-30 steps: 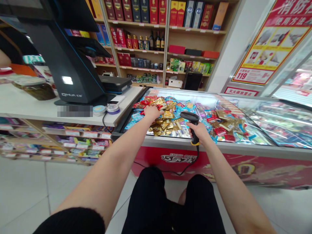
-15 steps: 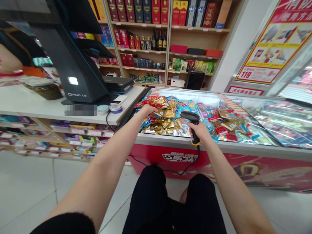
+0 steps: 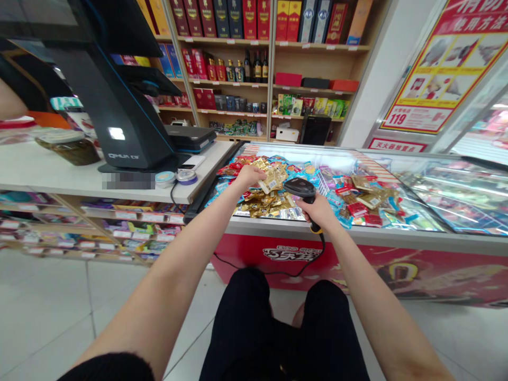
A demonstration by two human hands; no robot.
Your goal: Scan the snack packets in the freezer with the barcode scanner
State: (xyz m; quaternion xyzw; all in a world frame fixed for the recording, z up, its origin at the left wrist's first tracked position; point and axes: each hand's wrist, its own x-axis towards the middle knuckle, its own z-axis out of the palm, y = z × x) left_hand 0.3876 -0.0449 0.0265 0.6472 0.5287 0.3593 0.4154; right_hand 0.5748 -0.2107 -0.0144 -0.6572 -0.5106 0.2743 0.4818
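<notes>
My right hand (image 3: pixel 320 211) is wrapped round the grip of a black barcode scanner (image 3: pixel 300 187), its head turned left toward the packets. My left hand (image 3: pixel 251 175) pinches the edge of a gold snack packet (image 3: pixel 270 183), lifted just above the left pile with its printed label showing. Beneath it lies a heap of gold packets (image 3: pixel 264 202), with red and blue ones around them. A second pile of red, gold and blue packets (image 3: pixel 367 198) lies to the right of the scanner. Both piles rest on the glass top of a chest freezer (image 3: pixel 337 151).
A white counter (image 3: pixel 39 172) stands on the left with a black checkout terminal (image 3: pixel 130 127) and round tins (image 3: pixel 186 177). The scanner's cable (image 3: pixel 293 274) hangs before the red freezer front. Shelves of boxes and bottles (image 3: pixel 254 69) stand behind. At the far left edge, another person's arm (image 3: pixel 10 100) shows.
My left hand has moved slightly right and raised the gold packet, turning its label into view. My right hand has brought the scanner a little left, closer to that packet.
</notes>
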